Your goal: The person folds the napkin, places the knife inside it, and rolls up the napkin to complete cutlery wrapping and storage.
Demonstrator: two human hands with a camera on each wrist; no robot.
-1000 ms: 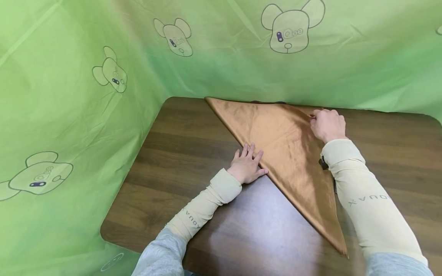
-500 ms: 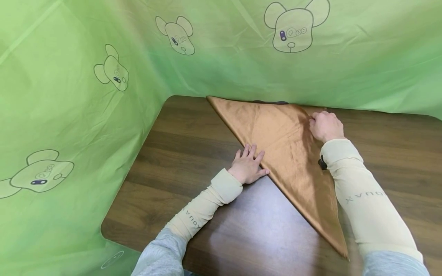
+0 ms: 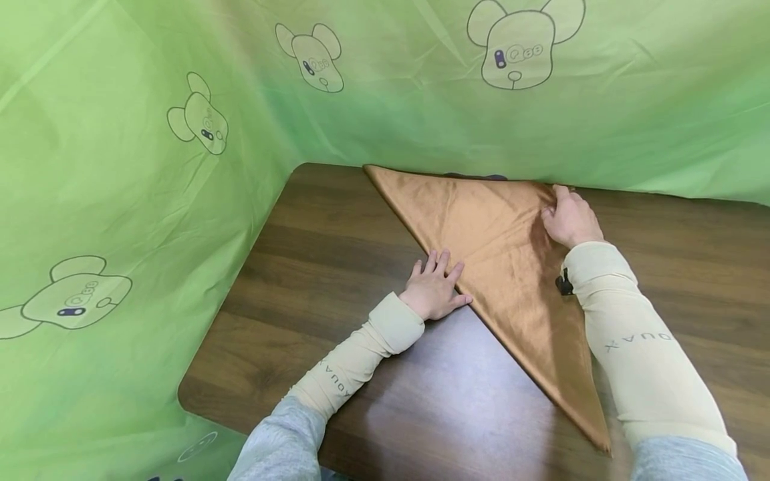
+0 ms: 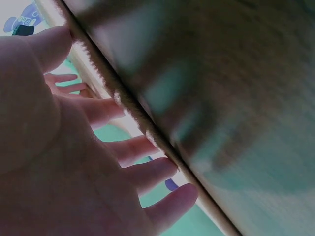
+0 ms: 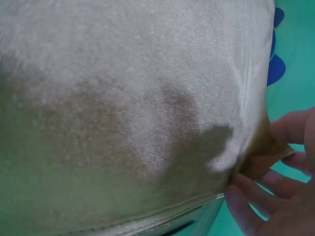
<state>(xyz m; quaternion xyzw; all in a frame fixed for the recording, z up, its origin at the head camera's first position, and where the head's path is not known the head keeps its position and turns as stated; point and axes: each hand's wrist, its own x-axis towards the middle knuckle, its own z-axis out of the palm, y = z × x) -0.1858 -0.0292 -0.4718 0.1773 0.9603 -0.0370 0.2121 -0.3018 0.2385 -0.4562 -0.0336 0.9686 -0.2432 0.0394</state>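
Cloth, left hand spread, right hand at corner

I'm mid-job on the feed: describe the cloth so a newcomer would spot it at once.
Find the dark wooden table against the green printed backdrop. A roughly triangular cloth lies on it, with the left hand on its long diagonal edge and the right hand at the opposite corner. Its coppery sheen sets it apart from the wood and the backdrop.

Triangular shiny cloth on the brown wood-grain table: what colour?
The triangular shiny cloth is plain coppery brown; the head view shows it best.
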